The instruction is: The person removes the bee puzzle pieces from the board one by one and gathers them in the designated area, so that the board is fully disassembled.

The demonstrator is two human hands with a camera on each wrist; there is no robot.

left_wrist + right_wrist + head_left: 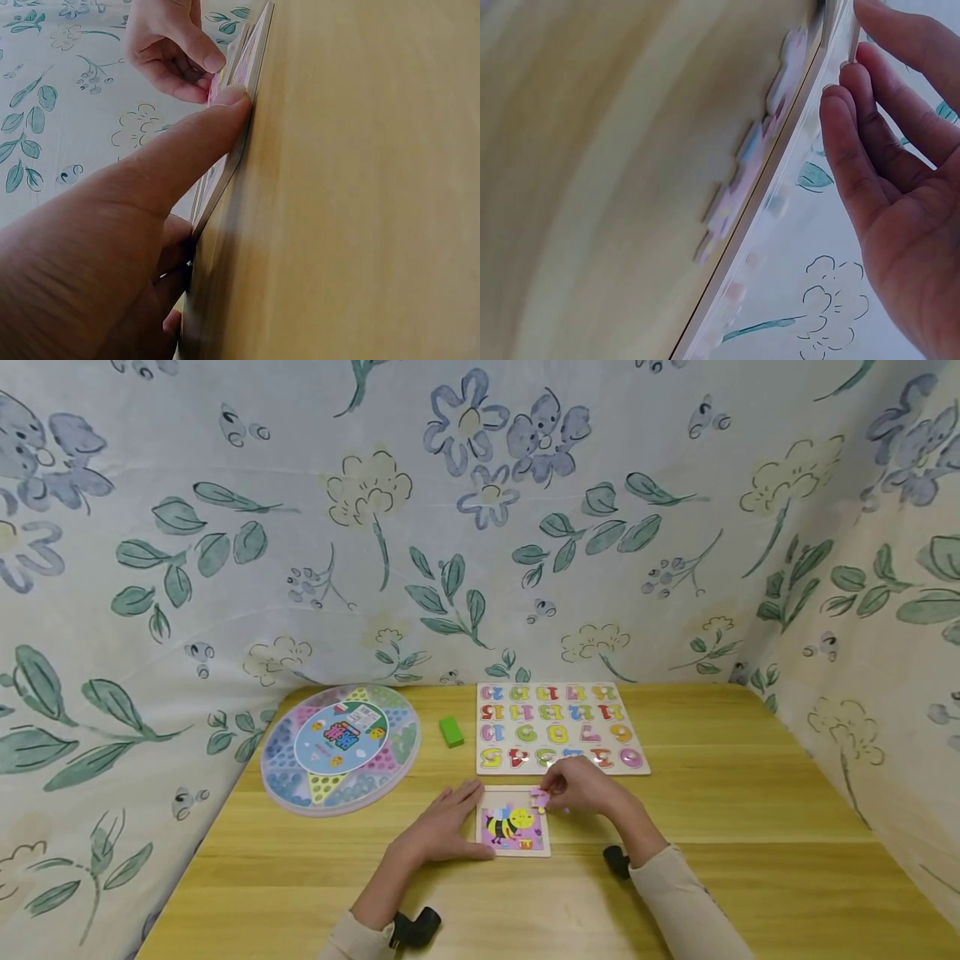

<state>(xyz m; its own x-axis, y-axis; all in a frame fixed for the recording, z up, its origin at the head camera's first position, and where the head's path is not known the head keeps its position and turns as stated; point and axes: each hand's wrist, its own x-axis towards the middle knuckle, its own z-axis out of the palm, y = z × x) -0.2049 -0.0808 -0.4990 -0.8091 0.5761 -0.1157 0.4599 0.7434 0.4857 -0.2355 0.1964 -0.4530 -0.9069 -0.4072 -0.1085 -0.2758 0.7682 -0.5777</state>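
A small bee jigsaw (513, 828) lies in its pale wooden tray (551, 850) on the table. My left hand (441, 828) rests against the tray's left side, fingers near the upper corner and thumb along the lower left. In the left wrist view the straight thumb (187, 150) presses the tray's edge. My right hand (581, 785) pinches a pink jigsaw piece (537, 798) over the tray's upper right corner. That piece also shows in the left wrist view, partly hidden by the fingertips. Loose jigsaw pieces (735, 187) lie on the table in the right wrist view.
Behind the tray lies a white number board (536, 736) with colourful numerals. A round board-game package (281, 785) lies at the left, and a green block (452, 732) sits between them. Floral cloth (480, 568) hangs behind the wooden table (712, 877).
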